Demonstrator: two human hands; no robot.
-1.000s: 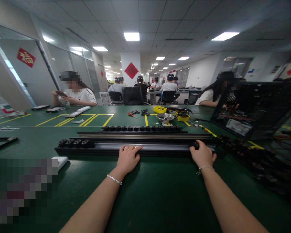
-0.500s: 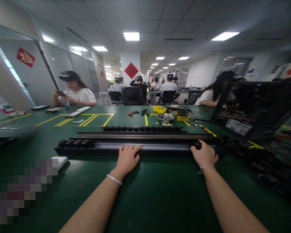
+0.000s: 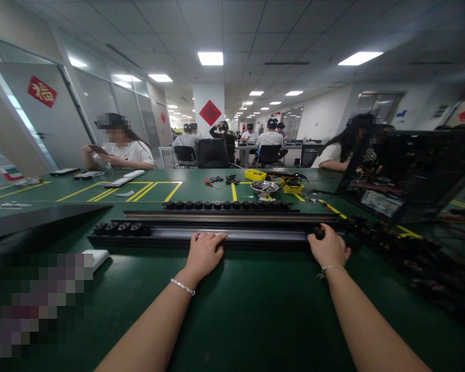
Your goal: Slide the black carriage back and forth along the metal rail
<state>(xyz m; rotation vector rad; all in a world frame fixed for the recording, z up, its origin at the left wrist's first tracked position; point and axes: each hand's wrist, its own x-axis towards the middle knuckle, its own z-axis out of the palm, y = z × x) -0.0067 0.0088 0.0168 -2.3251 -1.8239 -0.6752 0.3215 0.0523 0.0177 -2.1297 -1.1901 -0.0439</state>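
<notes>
A long black rail [image 3: 263, 235] with a shiny metal channel lies across the green table before me. At its left end sit several black round parts [image 3: 117, 228] in a row. My left hand [image 3: 205, 253] rests on the middle of the rail, fingers spread over its near edge, holding nothing. Over the rail's right end, my right hand [image 3: 329, 248] pinches a small black round part [image 3: 318, 233] between thumb and fingers. Whether that part touches the channel is hidden. Behind lie another rail [image 3: 232, 217] and a strip set with black round parts [image 3: 227, 205].
A heap of black parts [image 3: 414, 258] lies to the right, below a dark open case [image 3: 406, 175]. Farther back are a metal bowl [image 3: 264, 188], yellow bins [image 3: 254, 174] and a screwdriver [image 3: 211, 183]. A dark panel [image 3: 34, 222] juts in from the left. Two people sit across the table.
At the left, the dark panel has come much farther into view over the table. My right hand has shifted slightly right with the round part. My left hand has stayed put.
</notes>
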